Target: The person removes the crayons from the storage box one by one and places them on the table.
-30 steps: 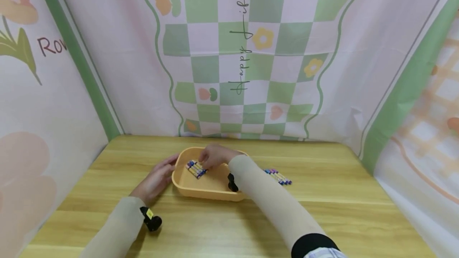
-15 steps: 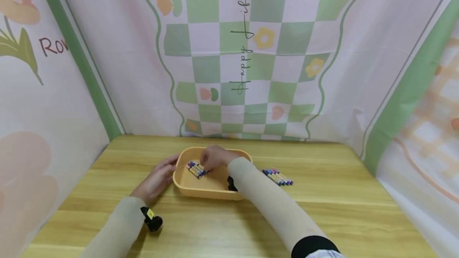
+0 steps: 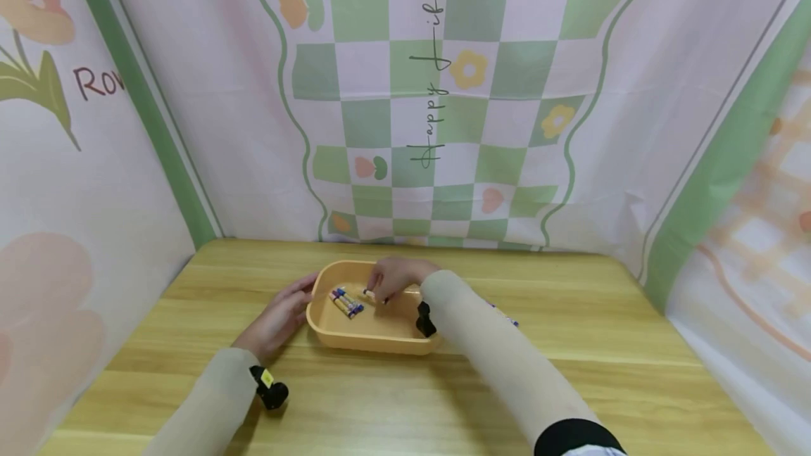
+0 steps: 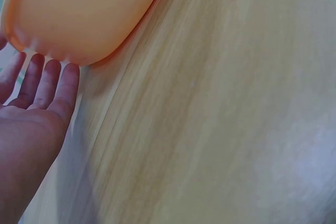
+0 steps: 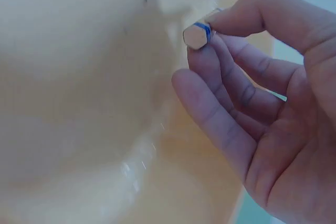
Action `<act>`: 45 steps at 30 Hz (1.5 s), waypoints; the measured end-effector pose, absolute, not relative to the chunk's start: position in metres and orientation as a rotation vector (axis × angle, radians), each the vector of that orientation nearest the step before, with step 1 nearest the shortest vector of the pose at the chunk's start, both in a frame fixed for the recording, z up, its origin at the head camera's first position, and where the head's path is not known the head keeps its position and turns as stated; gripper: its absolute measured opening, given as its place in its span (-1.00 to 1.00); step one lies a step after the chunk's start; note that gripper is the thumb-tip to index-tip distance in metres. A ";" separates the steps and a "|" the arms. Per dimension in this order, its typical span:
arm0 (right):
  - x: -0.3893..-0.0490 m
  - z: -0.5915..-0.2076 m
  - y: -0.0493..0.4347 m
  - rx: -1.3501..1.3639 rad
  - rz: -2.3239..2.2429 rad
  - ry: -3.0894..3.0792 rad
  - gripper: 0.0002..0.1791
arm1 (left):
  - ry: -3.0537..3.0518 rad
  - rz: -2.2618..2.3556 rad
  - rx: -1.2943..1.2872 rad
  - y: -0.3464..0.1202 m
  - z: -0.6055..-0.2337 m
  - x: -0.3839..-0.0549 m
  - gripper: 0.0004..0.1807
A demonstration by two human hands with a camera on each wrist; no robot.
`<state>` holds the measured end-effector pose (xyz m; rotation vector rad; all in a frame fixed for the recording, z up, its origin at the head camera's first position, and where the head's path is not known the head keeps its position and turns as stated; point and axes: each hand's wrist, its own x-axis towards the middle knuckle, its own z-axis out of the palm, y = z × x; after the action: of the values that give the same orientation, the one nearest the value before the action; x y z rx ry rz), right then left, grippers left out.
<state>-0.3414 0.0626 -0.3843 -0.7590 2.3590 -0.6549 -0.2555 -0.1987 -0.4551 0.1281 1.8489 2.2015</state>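
Note:
In the head view, my right hand is over the orange plastic basket, pinching one crayon between thumb and fingers. The right wrist view shows that crayon's hexagonal end with a dark blue band; the other fingers of the right hand are half curled beneath. Several yellow-wrapped crayons lie side by side on the basket floor, left of the hand. My left hand reaches to the basket's left end, its fairly straight fingertips right at the outer wall.
To the right of the basket, more crayons lie on the wooden table, mostly hidden behind the right sleeve. A patterned cloth hangs behind the table's far edge, with more cloth at both sides.
My right hand has shifted right, away from the crayon row, with one crayon pinched in it. The right sleeve now covers more of the table crayons. The left hand stays put.

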 end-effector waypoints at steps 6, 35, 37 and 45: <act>-0.343 -0.363 0.094 -0.748 -0.674 2.358 -0.63 | 1.836 2.208 0.123 -0.198 -0.453 -0.255 -0.34; -0.313 -0.372 0.284 -0.516 -0.751 2.458 -0.56 | 1.863 2.167 0.086 -0.198 -0.453 -0.254 -0.33; -0.311 -0.378 0.289 -0.528 -0.756 2.459 -0.58 | 1.864 2.167 0.098 -0.198 -0.453 -0.254 -0.32; -0.306 -0.398 0.305 -0.512 -0.812 2.451 -0.58 | 1.857 2.178 0.125 -0.199 -0.453 -0.253 -0.33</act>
<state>-0.3057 0.3045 -0.3977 -0.5118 2.4513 -0.8124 -0.2532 -0.1994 -0.4532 0.1247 1.8571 2.1777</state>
